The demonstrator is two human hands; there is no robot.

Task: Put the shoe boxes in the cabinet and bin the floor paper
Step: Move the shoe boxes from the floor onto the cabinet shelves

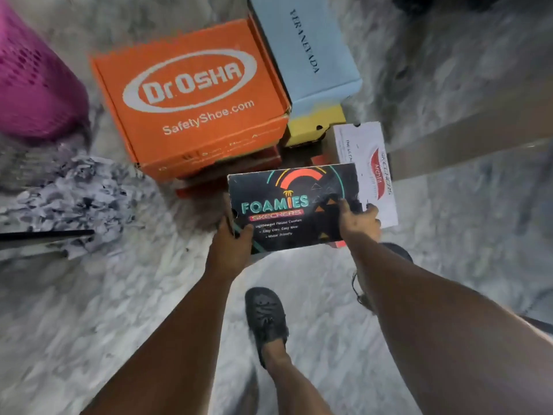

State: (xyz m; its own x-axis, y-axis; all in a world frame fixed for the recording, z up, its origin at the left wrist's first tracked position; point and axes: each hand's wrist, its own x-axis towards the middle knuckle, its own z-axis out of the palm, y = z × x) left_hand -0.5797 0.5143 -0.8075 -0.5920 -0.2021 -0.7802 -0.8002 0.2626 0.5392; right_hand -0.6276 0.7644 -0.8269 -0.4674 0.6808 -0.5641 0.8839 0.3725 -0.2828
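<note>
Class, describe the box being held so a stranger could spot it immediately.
Find the big orange box on the floor. Just below it, both hands grip a black box by its ends. Only this one reads FOAMIES in teal letters.

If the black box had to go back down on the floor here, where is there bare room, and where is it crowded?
Bare marble floor lies between the shredded paper pile and the person's foot, and again right of the white box. Crowded: ahead of the black Foamies box, gripped by left hand and right hand, stand the orange box and blue box.
</note>
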